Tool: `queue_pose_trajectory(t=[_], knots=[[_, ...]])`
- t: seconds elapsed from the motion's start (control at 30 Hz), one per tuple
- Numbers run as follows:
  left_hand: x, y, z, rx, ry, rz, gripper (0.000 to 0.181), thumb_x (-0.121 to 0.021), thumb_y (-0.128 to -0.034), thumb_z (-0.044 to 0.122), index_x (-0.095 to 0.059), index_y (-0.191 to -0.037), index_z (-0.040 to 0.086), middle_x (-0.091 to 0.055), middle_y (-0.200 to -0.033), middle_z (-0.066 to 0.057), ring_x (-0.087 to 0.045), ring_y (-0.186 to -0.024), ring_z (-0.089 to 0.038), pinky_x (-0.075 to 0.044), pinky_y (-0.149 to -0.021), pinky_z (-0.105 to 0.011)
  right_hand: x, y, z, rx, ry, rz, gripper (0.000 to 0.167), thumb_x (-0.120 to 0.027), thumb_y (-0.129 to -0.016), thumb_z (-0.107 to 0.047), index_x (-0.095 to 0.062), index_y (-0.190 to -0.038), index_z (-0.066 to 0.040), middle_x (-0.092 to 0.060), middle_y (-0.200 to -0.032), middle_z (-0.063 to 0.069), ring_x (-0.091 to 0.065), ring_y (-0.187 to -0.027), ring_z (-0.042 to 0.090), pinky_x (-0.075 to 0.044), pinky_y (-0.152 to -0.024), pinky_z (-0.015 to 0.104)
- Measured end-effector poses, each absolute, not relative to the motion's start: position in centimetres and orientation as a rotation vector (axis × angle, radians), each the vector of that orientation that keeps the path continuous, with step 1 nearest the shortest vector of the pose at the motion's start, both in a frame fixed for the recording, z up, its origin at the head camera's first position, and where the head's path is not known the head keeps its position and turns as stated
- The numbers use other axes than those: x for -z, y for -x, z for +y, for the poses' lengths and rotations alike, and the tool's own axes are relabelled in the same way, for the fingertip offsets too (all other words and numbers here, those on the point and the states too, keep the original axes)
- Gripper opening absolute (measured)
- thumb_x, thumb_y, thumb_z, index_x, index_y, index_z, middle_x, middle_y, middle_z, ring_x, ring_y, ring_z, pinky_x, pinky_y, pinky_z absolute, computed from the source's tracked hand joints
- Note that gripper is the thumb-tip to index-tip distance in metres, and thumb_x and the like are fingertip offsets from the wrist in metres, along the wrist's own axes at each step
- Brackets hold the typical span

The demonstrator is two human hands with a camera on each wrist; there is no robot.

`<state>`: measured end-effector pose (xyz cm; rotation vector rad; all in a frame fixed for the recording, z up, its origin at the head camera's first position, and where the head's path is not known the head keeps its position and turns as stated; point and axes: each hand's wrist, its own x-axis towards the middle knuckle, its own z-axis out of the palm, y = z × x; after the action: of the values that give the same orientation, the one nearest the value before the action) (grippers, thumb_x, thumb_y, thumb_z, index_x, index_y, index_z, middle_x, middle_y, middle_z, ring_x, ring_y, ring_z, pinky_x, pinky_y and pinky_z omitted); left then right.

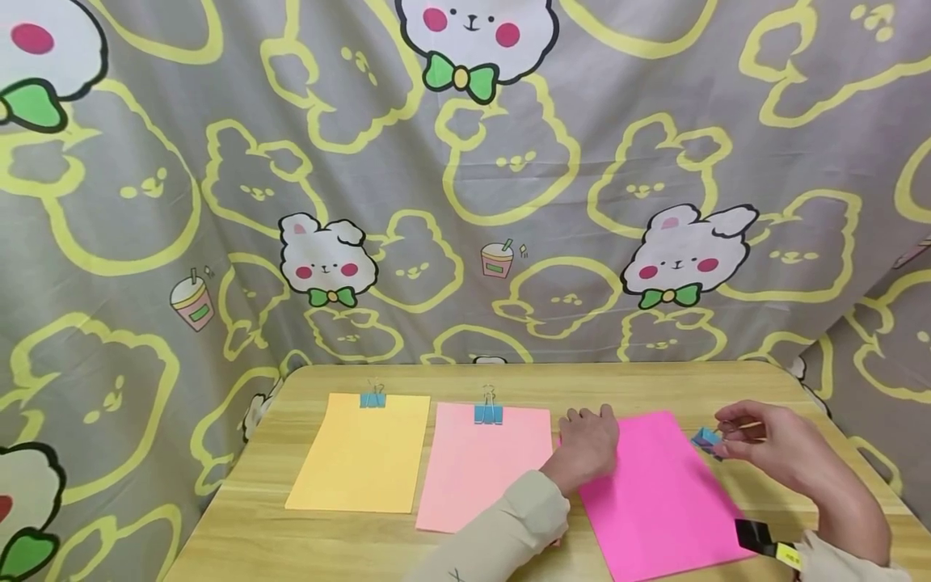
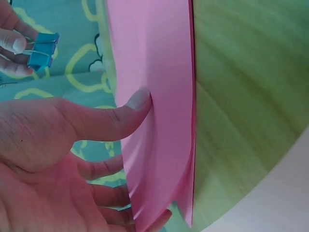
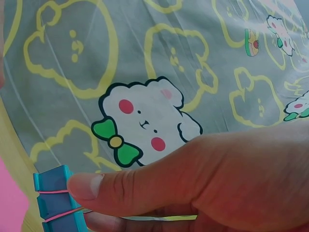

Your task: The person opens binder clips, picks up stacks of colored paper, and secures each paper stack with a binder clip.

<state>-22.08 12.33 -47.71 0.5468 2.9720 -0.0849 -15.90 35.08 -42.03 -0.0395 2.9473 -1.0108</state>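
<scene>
A stack of bright pink paper [image 1: 658, 501] lies at a slant on the right part of the table. At its upper left my left hand [image 1: 587, 443] grips the sheets; the left wrist view shows the thumb on one face and fingers behind, and the edges part slightly at one end. Beyond the paper's right edge, my right hand [image 1: 774, 440] pinches a blue binder clip [image 3: 60, 198] by its wire handles. The clip's mouth faces the paper, apart from it in the left wrist view.
Yellow paper [image 1: 360, 457] with a blue binder clip [image 1: 373, 400] on its top edge lies at the left. Beside it, light pink paper [image 1: 480, 477] carries another blue clip [image 1: 488, 414]. A patterned curtain [image 1: 436, 186] hangs behind the wooden table [image 1: 240, 517].
</scene>
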Motion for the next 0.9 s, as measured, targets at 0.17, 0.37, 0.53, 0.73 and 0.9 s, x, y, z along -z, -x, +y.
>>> queue_pose_trajectory(t=[0.17, 0.37, 0.53, 0.73, 0.9], knots=[[47.60, 21.98, 12.41, 0.043, -0.549, 3.006, 0.025, -0.069, -0.0934, 0.029, -0.048, -0.104, 0.020, -0.048, -0.090, -0.005, -0.045, -0.082, -0.020, -0.044, -0.072, -0.035, 41.83, 16.05, 35.20, 0.995, 0.050, 2.961, 0.031, -0.074, -0.091, -0.002, -0.064, -0.118, 0.010, -0.071, -0.104, 0.015, -0.068, -0.089, 0.025, -0.054, -0.065, 0.025], [47.46, 21.85, 12.66, 0.088, -0.555, 3.007, 0.026, -0.067, -0.0944, 0.031, -0.045, -0.102, 0.021, -0.048, -0.080, -0.003, -0.045, -0.072, -0.019, -0.040, -0.068, -0.034, 41.70, 16.17, 35.20, 0.994, 0.048, 2.956, 0.032, -0.075, -0.091, -0.004, -0.064, -0.118, 0.010, -0.071, -0.104, 0.015, -0.068, -0.089, 0.024, -0.054, -0.065, 0.025], [47.78, 22.12, 12.67, 0.080, -0.544, 2.987, 0.032, -0.072, -0.0916, 0.028, -0.047, -0.112, 0.025, -0.051, -0.086, -0.001, -0.048, -0.075, -0.019, -0.043, -0.074, -0.035, 41.67, 16.22, 35.16, 0.992, 0.048, 2.944, 0.032, -0.074, -0.091, -0.004, -0.064, -0.118, 0.010, -0.071, -0.105, 0.017, -0.068, -0.090, 0.025, -0.054, -0.065, 0.025], [47.95, 22.50, 12.21, 0.068, -0.583, 2.946, 0.031, -0.074, -0.0890, 0.030, -0.057, -0.115, 0.028, -0.054, -0.101, 0.001, -0.050, -0.090, -0.019, -0.045, -0.088, -0.038, 41.82, 16.20, 35.11, 0.998, 0.034, 2.930, 0.032, -0.074, -0.092, -0.004, -0.063, -0.119, 0.011, -0.070, -0.105, 0.016, -0.068, -0.090, 0.025, -0.054, -0.065, 0.025], [47.82, 22.67, 11.98, 0.031, -0.566, 2.901, 0.055, -0.091, -0.0748, 0.041, -0.059, -0.118, 0.028, -0.056, -0.101, 0.002, -0.052, -0.095, -0.015, -0.046, -0.089, -0.034, 42.03, 16.10, 35.15, 1.004, 0.028, 2.924, 0.032, -0.073, -0.092, -0.003, -0.063, -0.118, 0.011, -0.070, -0.104, 0.015, -0.067, -0.090, 0.024, -0.054, -0.066, 0.025]])
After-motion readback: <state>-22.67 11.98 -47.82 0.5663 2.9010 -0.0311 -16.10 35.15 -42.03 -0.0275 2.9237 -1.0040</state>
